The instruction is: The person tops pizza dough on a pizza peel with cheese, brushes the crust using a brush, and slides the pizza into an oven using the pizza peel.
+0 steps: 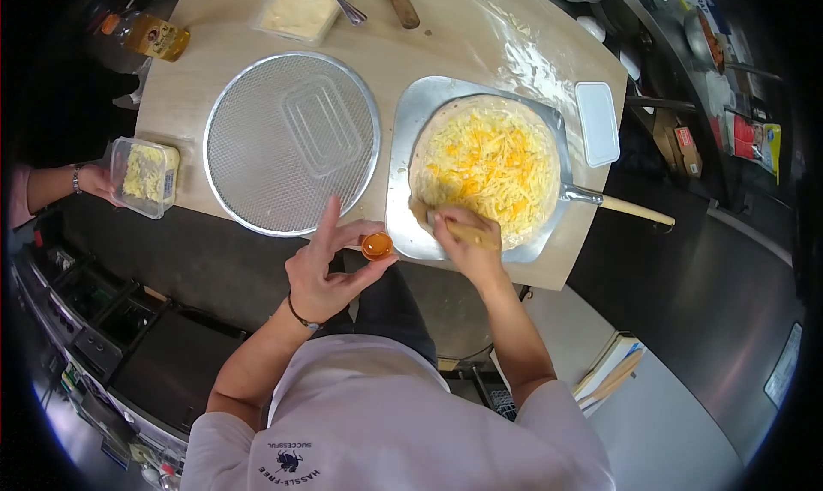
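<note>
The right hand [470, 241] is gripping a tan, wooden-handled brush [478, 236] at the near-left rim of a round, cheese-topped dough [493, 165].
The dough is lying just ahead of this nearer hand, brush slanting forward-left; the left hand [324, 277] is pinching a small, round orange cup [377, 247].

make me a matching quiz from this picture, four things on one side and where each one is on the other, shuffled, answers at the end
Things:
1. round mesh screen
2. small cup
3. pizza
4. brush

Places:
A. on the metal peel
B. in the right hand
C. on the table, left of the peel
D. in the fingers of the left hand

Pairs: 1-C, 2-D, 3-A, 4-B
</note>
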`<state>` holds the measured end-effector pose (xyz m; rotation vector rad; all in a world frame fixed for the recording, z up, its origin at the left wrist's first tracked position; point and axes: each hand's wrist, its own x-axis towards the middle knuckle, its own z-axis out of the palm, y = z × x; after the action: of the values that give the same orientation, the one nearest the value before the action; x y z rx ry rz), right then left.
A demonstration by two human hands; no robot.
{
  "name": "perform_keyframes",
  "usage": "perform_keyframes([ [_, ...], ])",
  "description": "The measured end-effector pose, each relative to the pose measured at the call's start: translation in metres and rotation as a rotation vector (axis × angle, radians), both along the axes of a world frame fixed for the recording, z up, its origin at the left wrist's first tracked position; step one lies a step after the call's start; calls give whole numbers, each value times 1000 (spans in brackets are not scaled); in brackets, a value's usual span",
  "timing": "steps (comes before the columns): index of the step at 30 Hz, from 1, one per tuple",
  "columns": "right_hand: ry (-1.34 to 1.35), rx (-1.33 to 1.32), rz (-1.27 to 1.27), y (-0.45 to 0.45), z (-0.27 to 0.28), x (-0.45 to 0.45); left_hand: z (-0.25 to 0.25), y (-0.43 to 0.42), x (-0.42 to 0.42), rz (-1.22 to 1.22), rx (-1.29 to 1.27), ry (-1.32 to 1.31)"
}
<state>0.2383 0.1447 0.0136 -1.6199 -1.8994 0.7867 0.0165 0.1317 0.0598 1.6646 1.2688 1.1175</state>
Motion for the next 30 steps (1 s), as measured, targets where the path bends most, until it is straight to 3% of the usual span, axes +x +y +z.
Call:
perform_keyframes([
  [7, 35, -55, -117, -16, 29, 26, -10, -3, 6, -2, 26, 2],
  [9, 110, -38, -115, -20, 13, 29, -11, -2, 10, 2, 17, -4],
  [11, -59, -11, 32, -31, -3, 36, -6, -1, 15, -10, 5, 0],
  [15, -92, -44, -28, -56, 13, 76, -7, -3, 17, -52, -21, -24],
  [16, -64, -190, -162, -58, 21, 82, -10, -2, 19, -57, -20, -24],
  [20, 54, -105, -138, -50, 27, 76, -13, -4, 30, -53, -21, -43],
  [23, -23, -93, -74, -60, 10, 81, -6, -3, 38, -94, -41, -64],
  [25, -40, -89, -122, -66, 9, 112, -6, -2, 43, -105, -45, -63],
  [27, -31, -201, -412, -67, 15, 147, -8, -3, 45, -98, -50, -79],
  [30, 7, -100, -547, -50, 14, 179, -11, -2, 51, -75, -57, -74],
])
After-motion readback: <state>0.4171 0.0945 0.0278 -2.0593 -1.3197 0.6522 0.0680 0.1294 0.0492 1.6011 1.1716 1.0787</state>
